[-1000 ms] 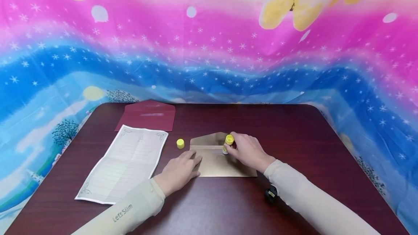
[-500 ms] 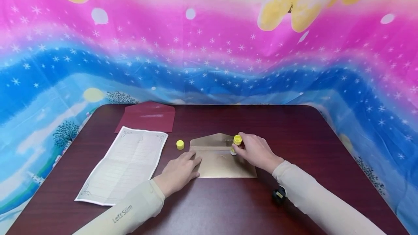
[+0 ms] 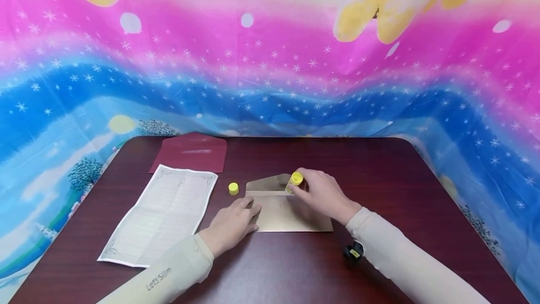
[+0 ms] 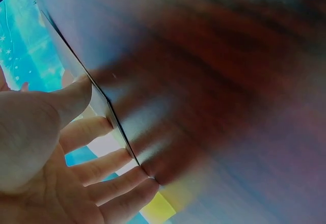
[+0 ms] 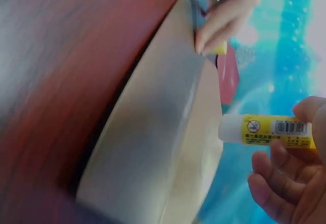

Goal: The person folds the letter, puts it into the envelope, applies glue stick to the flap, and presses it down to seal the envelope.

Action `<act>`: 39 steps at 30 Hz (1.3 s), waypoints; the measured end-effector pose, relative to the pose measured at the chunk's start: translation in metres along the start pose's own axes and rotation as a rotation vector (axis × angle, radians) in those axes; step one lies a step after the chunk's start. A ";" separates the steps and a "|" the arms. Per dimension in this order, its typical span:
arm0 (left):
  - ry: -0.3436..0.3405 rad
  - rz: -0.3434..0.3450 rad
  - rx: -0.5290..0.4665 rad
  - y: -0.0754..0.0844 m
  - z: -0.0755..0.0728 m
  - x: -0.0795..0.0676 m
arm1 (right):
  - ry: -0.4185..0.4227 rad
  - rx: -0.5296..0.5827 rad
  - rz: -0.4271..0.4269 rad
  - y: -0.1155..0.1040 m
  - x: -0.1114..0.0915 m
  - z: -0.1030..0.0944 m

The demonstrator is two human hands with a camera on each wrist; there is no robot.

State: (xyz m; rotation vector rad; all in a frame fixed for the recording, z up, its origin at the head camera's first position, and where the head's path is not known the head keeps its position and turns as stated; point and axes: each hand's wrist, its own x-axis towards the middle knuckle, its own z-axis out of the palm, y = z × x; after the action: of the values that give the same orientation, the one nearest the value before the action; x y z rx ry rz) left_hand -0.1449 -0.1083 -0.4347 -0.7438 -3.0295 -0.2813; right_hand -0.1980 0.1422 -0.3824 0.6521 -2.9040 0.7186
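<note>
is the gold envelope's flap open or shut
Open: the flap of the gold envelope extends beyond the body instead of folding over it.

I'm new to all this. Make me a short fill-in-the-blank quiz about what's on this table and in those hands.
1. The right hand holds a ____.
2. The left hand touches the gold envelope, while the other envelope, farther away, is coloured ____.
3. The small cap on the table is coloured ____.
4. In the head view, the lined paper lies to the ____ of the gold envelope.

Missing words: glue stick; dark red; yellow; left.
</note>
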 end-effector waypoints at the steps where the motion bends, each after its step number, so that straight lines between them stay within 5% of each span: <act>1: 0.000 0.001 0.000 0.000 0.000 0.000 | -0.014 -0.001 -0.010 -0.003 0.001 0.003; 18: -0.006 -0.001 0.003 0.001 -0.003 -0.004 | -0.089 -0.070 -0.061 -0.017 0.024 0.041; 39: 0.018 0.017 0.012 0.001 -0.003 -0.002 | -0.109 -0.138 -0.040 -0.001 0.015 0.026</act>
State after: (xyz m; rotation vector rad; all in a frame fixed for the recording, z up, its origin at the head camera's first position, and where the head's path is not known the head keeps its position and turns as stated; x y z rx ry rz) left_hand -0.1425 -0.1086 -0.4320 -0.7610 -3.0038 -0.2678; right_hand -0.2110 0.1236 -0.4021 0.7537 -2.9948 0.4873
